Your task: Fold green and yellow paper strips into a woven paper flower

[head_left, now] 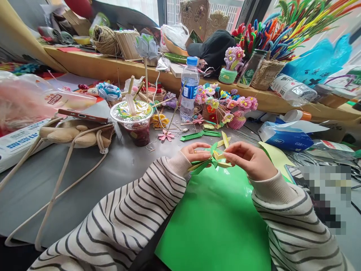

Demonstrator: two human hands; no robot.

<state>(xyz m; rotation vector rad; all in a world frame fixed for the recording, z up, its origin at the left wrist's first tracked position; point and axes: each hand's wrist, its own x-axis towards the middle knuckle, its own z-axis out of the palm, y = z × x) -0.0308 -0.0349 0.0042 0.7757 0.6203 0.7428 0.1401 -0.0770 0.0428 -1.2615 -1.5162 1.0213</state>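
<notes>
Grey worktop [118, 165] carries a bright green paper sheet [214, 218] under both striped sleeves, with a water bottle [189, 92] and a lidded drink cup [134, 122] standing beyond. Above the sheet's far edge, the left hand [194, 152] and the right hand [249, 160] each pinch a small green-and-yellow paper flower [214, 160] held between them, fingers closed on its leaves and petals.

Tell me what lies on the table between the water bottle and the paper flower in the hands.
In the head view, between the water bottle and the yellow-green paper flower lie a folded green paper strip and green paper leaves on the grey table.
</notes>
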